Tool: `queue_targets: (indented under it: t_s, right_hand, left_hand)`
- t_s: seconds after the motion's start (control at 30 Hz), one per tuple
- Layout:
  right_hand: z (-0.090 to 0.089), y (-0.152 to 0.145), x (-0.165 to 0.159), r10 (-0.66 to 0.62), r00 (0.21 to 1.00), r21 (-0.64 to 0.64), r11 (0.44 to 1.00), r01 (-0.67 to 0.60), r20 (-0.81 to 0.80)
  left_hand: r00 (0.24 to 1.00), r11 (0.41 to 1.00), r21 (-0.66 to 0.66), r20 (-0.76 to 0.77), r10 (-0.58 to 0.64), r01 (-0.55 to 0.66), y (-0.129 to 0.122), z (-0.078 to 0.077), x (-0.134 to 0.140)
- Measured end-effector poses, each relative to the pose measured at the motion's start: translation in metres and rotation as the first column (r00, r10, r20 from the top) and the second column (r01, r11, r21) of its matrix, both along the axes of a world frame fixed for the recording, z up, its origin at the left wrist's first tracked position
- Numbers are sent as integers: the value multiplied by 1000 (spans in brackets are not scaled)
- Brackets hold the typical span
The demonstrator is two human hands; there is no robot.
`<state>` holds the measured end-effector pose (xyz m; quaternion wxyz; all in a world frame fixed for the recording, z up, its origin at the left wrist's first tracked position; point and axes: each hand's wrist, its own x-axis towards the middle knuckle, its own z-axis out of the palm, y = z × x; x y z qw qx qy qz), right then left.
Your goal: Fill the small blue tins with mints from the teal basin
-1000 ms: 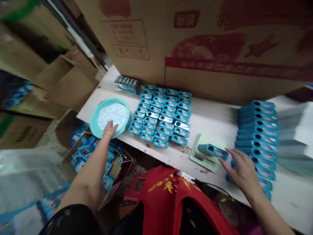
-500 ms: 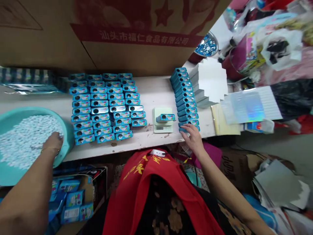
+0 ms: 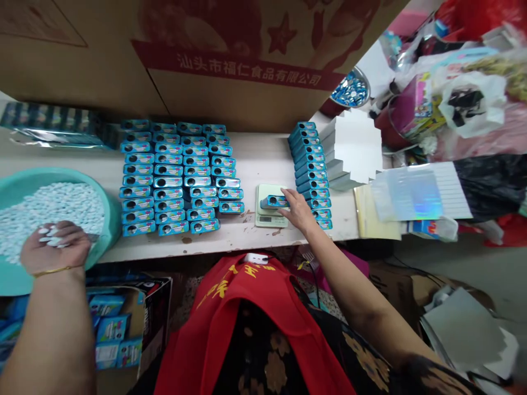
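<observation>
My left hand (image 3: 57, 249) is turned palm up over the turquoise basin (image 3: 109, 208). Its fingers curl around a few white candies (image 3: 52, 235), and loose white candies (image 3: 69, 200) fill the basin below. A grey flat piece (image 3: 94, 237) shows beside the fingers; its kind is unclear. On a small pale green scale (image 3: 270, 220) lies a blue tin (image 3: 272, 202) with a dark round hole in its facing side. My right hand (image 3: 300, 211) grips the right end of this tin between thumb and fingers.
Several columns of blue tins (image 3: 168, 181) stand left of the scale, and one row of tins (image 3: 310, 170) to its right. Behind rises a large carton (image 3: 230, 99). White card stacks (image 3: 356, 145) lie at the right. A box of blue packs (image 3: 113, 329) sits below the table.
My left hand has turned up out of the candy heap with some candies in it. My right hand has moved left from the tin row to the tin on the scale.
</observation>
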<state>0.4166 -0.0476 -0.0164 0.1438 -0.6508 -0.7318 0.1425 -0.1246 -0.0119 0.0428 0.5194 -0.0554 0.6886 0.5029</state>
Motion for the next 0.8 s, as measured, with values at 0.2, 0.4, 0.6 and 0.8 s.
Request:
queue_targets:
  t_s: [0.2, 0.4, 0.6, 0.8]
  right_hand:
    - [9, -1, 6, 3, 1000, 37, 999, -2, -19]
    - [56, -35, -72, 195, 939, 124, 978, -165, -283]
    - [58, -52, -123, 269, 898, -66, 949, -310, -350]
    - [49, -39, -68, 271, 875, -92, 938, -333, -401]
  left_hand:
    - [886, 912, 409, 434, -164, -32, -53, 4, 64]
    - [681, 906, 308, 598, -422, 290, -92, -16, 180]
    - [535, 772, 368, 566, -628, 518, -87, -34, 276]
    - [536, 755, 410, 534, -654, 512, -81, -35, 323]
